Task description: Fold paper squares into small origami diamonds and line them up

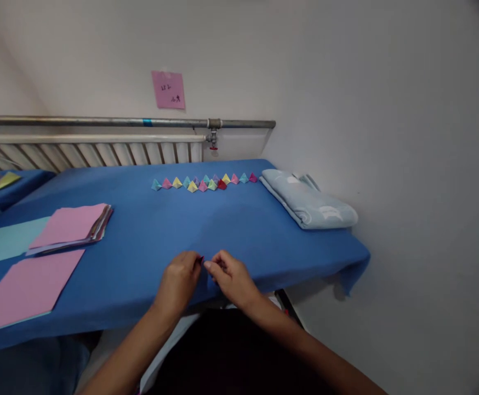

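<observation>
Over the front part of the blue-covered table, my left hand pinches a small dark magenta piece of folded paper. Most of that paper is hidden behind the fingers. My right hand is close beside it, thumb and fingers curled together near the paper's edge. Whether it grips part of the paper cannot be made out. Farther back lies a zigzag line of small folded paper pieces in blue, pink, yellow, green and red.
Stacked coloured paper, pink sheets and a light-green sheet lie at left. A folded pale-blue blanket sits by the right wall. Behind the table are a radiator and a metal pipe; a pink note hangs above.
</observation>
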